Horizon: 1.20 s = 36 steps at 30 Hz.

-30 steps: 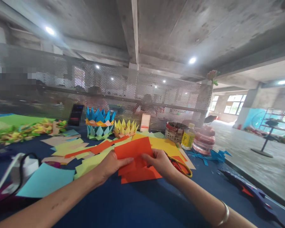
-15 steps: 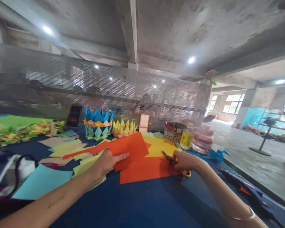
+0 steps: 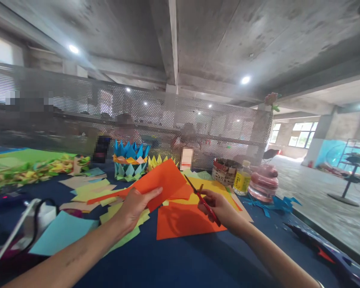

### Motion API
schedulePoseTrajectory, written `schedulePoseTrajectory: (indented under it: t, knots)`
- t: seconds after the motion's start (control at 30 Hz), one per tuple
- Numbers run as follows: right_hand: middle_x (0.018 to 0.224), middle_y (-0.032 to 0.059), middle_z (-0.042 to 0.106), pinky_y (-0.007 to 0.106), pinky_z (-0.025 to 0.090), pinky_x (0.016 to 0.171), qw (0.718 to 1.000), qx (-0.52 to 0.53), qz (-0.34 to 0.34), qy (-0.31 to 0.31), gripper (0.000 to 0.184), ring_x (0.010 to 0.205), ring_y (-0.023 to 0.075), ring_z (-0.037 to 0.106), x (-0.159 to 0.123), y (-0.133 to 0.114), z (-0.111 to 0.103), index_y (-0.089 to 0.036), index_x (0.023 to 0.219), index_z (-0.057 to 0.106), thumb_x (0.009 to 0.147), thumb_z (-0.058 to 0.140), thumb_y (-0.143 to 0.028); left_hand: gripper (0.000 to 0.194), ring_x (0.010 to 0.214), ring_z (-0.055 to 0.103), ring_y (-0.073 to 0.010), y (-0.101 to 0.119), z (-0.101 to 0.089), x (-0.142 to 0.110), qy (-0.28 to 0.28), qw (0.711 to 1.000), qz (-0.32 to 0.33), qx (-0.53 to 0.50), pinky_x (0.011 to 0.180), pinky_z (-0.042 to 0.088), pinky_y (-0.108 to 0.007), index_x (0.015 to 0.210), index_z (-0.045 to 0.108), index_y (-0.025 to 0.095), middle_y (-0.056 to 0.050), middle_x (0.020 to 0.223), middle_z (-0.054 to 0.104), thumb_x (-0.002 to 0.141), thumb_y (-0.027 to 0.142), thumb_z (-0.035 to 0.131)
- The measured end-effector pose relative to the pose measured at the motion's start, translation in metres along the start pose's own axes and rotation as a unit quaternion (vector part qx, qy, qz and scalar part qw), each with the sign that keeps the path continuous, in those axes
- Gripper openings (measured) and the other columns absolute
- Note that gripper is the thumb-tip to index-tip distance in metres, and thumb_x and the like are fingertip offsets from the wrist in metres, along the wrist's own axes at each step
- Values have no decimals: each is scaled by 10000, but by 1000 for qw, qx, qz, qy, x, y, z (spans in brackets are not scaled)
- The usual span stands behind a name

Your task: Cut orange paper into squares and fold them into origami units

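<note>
My left hand (image 3: pixel 138 206) pinches an orange paper sheet (image 3: pixel 165 180) between thumb and fingers, tilted up above the table. In my right hand (image 3: pixel 217 208) is a pair of scissors (image 3: pixel 208 207) with red handles, its blades pointing up and left close to the sheet's right edge. Whether the blades touch the paper I cannot tell. Below them lies another orange sheet (image 3: pixel 183 226), partly over yellow paper (image 3: pixel 211 185). A narrow orange strip (image 3: pixel 108 197) reaches left from under my left hand. Pale green paper pieces (image 3: pixel 120 220) lie beneath my left wrist.
Folded-paper crowns, one blue and orange (image 3: pixel 131 160), stand behind the sheets. A woven basket (image 3: pixel 225 171), a yellow-labelled bottle (image 3: pixel 242 180) and a pink jar (image 3: pixel 262 186) are at the back right. A glue gun (image 3: pixel 321 246) lies right; a light-blue sheet (image 3: pixel 66 234) lies left.
My left hand has raised and tilted the orange sheet off the one below. The scissors have turned in my right hand and moved left, up to the sheet's edge. The view has shifted slightly.
</note>
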State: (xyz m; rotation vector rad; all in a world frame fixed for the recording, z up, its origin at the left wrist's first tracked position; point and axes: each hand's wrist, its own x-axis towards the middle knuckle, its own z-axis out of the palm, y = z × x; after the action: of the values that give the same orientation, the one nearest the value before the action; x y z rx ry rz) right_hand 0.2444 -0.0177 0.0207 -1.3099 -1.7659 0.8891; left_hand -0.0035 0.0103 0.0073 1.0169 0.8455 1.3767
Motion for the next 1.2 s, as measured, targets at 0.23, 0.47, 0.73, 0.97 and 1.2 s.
schedulePoseTrajectory:
  t: [0.23,0.47,0.73,0.97,1.2]
  knots:
    - [597,-107,457,170,330,363,995,88,32,-24,471,356,19,371,-8,-2,25,-189,877,522,683,768,-540,551,1085,669,-379,-1,-2,7,27,998,42,-25,889,562,-451,996,731,121,-145,1107,745,525,352,903]
    - [494,-118,471,176,325,335,986,163,11,18,609,329,68,433,-11,2,45,-220,931,407,703,660,-725,456,1057,691,-309,-2,1,2,30,997,49,-53,851,579,-367,966,742,161,-87,1059,768,559,297,895]
    - [544,-114,503,187,356,333,969,241,-5,62,602,359,88,484,-9,2,51,-229,988,390,699,744,-621,294,955,719,-307,-1,6,-7,13,999,-2,-41,855,574,-374,735,757,141,-93,873,789,557,334,889]
    - [782,-51,595,246,501,483,943,307,-42,118,543,504,91,578,-14,-9,59,-216,961,414,678,837,-403,446,989,714,-329,-5,19,-23,-18,998,-30,-45,787,590,-367,928,761,152,-103,1024,775,545,337,892]
    - [649,-64,549,235,479,441,939,325,-31,112,537,492,108,555,-18,-9,68,-203,862,451,601,879,-397,533,1076,683,-330,-9,27,-36,-64,997,-5,-49,857,574,-368,1066,729,146,-104,1115,749,594,346,873]
